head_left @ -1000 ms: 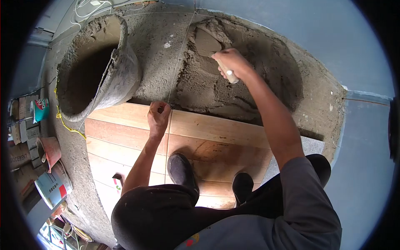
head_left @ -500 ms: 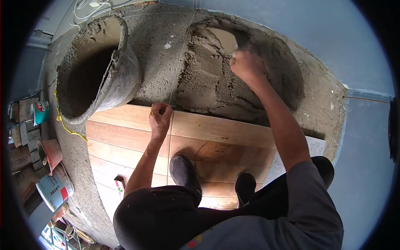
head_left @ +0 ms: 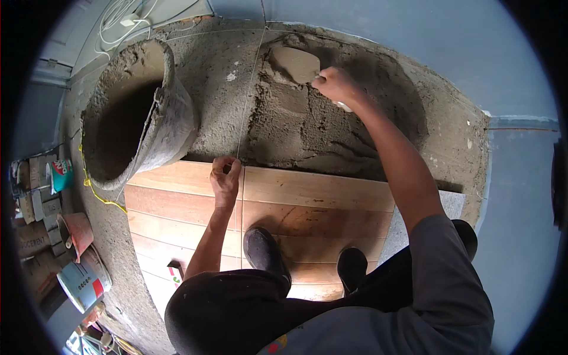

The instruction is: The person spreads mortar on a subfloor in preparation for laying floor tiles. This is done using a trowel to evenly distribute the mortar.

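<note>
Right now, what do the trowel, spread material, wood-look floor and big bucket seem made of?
Trowel: probably metal blade, thin and flat; grey-brown film hides its finish.
Spread material: likely damp cement mortar, matte, grainy, ridged.
Wood-look floor: perhaps glazed ceramic tile; straight joints, bright glare, though real wood isn't ruled out.
Big bucket: maybe rubber or plastic; dull, crusted residue leaves it open.
</note>
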### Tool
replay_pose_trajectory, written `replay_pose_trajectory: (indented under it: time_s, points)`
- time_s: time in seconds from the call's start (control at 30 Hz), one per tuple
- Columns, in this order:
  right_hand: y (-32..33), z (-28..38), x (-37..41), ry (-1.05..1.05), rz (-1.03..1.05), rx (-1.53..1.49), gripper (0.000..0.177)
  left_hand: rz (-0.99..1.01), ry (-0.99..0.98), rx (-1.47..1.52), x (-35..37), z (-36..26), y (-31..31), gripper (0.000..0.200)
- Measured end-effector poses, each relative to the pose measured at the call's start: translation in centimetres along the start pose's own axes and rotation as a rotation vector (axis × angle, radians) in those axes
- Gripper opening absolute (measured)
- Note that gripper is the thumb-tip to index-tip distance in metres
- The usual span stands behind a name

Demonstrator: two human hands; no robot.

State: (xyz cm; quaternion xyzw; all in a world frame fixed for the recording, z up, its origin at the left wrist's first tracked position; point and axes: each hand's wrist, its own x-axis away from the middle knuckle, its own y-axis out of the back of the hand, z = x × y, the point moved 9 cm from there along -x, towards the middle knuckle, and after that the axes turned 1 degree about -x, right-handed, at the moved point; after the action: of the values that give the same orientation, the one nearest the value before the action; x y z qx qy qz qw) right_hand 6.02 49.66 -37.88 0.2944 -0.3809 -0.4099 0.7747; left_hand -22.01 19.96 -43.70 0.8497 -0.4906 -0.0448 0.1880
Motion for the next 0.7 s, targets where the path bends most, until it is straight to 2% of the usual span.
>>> replay_pose_trajectory:
  time_s: [0.1, 0.2, 0.3, 0.4, 0.5, 0.53, 0.63, 0.7]
  points:
    - [-0.6, 0.4, -2.3, 0.003, -0.035, -0.008, 0.038, 0.023, 0.014, 0.037, 0.2, 0.0, -0.1, 0.009]
    - [-1.3, 0.1, -3.3, -0.147, -0.018, -0.258, 0.037, 0.016, 0.058, 0.004, 0.1, 0.4, 0.0, 0.01]
    - [-1.8, 0.5, -4.4, -0.14, 0.001, -0.422, 0.027, 0.004, -0.073, -0.166, -0.4, 0.2, -0.3, 0.01]
    - [0.4, 1.8, 0.6, -0.187, 0.034, -0.446, 0.028, 0.092, -0.194, -0.316, -1.1, -0.9, -0.6, 0.015]
    - [2.0, -0.6, 3.2, -0.19, 0.012, -0.553, 0.025, 0.166, -0.277, -0.591, -2.0, -2.5, -0.9, 0.023]
    - [2.7, -1.5, 3.4, -0.204, -0.002, -0.53, 0.031, 0.214, -0.154, -0.678, -2.8, -4.5, -1.3, 0.029]
    - [6.0, -2.4, 4.6, -0.191, -0.093, -0.382, 0.031, 0.354, -0.325, -0.851, -8.0, -9.4, -3.5, 0.029]
    - [6.3, -3.4, 5.0, -0.067, -0.102, -0.36, 0.036, 0.522, -0.156, -0.914, -12.9, -12.4, -5.6, 0.03]
